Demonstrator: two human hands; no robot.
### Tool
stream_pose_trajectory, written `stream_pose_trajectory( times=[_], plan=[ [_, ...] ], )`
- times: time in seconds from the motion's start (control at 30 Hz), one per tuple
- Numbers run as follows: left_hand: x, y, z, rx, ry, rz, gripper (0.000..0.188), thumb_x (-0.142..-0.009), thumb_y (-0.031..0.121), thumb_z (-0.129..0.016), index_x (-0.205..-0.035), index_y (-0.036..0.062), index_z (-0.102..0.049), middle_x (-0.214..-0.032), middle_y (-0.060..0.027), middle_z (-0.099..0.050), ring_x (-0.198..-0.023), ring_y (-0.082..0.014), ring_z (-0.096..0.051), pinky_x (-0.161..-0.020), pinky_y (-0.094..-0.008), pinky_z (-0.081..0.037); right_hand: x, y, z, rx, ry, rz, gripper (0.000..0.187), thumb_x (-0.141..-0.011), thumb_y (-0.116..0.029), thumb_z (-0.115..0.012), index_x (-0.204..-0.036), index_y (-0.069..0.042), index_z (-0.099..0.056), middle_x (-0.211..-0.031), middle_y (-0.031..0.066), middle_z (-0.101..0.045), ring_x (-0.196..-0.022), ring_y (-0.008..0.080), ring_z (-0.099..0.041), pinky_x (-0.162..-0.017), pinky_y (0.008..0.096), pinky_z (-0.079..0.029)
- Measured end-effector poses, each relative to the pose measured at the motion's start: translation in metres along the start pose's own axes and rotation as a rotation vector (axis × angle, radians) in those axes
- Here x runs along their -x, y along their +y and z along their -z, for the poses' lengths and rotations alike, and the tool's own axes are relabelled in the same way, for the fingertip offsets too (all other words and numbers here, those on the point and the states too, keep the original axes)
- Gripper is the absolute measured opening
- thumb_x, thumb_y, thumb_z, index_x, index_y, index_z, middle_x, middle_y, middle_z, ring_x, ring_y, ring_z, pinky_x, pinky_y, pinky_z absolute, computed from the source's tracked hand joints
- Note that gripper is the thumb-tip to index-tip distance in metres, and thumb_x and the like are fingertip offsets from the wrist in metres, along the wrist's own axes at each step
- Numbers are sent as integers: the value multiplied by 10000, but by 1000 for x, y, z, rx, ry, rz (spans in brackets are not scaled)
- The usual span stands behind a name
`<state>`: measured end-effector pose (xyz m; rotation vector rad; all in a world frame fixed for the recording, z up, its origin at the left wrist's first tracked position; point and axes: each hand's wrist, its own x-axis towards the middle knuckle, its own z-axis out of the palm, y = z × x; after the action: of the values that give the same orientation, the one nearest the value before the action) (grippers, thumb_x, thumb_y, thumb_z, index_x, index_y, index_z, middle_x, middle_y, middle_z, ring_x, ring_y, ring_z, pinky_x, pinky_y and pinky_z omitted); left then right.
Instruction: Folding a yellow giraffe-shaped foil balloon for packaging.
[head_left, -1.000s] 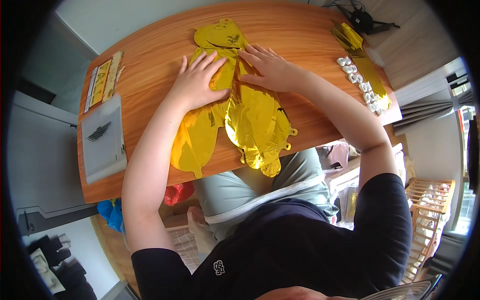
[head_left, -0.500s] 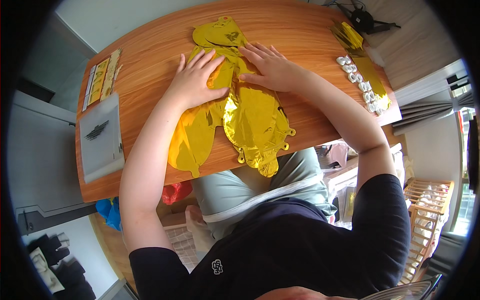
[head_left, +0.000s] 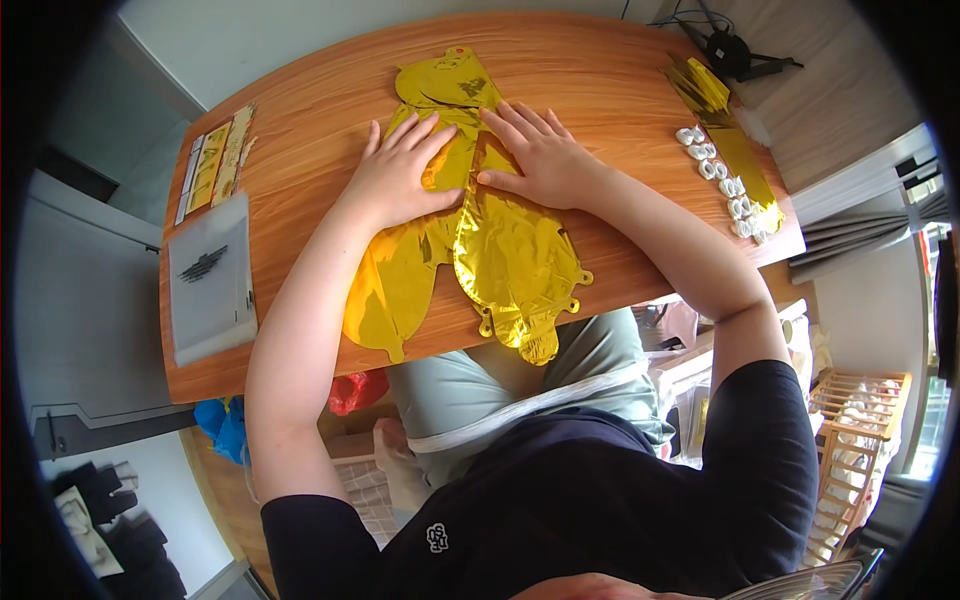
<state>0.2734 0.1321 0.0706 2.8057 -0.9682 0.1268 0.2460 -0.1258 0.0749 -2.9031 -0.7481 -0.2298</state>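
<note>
On the orange-brown wooden table (head_left: pixel 300 130), a lobed, shiny gold foil piece (head_left: pixel 515 245) lies flat, one end overhanging the near edge. The left hand (head_left: pixel 403 182) and right hand (head_left: pixel 552 162) rest on it, fingers (head_left: pixel 503 128) spread, gripping nothing; uneven pressure could crease the foil.

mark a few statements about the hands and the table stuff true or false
1. The left hand rests on gold foil. True.
2. The right hand is curled into a fist. False: its fingers are spread over the foil.
3. Part of the foil extends past the near edge of the table. True.
4. The small white coils lie near the table's left edge. False: they lie near its right edge.
5. Translucent plastic lies left of the foil. True.
</note>
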Motion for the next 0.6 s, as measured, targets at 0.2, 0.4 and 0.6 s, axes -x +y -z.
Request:
stream_pose_trajectory(
  times=[0.2,0.4,0.6],
  plan=[
    [-1,-1,3,27,-24,1,909,-853,691,-646,-1582,216,-385,-1670,-105,-301,-1554,-293,-241,-1266,-586,-52,2,0,-4,-7,45,2,905,-958,-708,-499,-1611,-127,-262,-1625,232,-321,-1527,382,-275,-1236,567,-215],
    [-5,-16,4,505,63,-4,739,-1019,648,-438,-1594,189,-366,-1684,-125,-265,-1566,-275,-219,-1267,-548,-91,1,2,-10,-2,90,3,914,-948,-718,-499,-1609,-129,-271,-1613,233,-342,-1517,385,-296,-1225,575,-230],
    [-3,-28,30,737,210,31,541,-1037,443,-555,-1504,177,-498,-1565,-105,-448,-1469,-244,-386,-1215,-467,-289,-3,5,-16,-10,143,10,919,-944,-733,-486,-1607,-129,-281,-1601,210,-371,-1509,381,-309,-1225,566,-232]
  ],
)
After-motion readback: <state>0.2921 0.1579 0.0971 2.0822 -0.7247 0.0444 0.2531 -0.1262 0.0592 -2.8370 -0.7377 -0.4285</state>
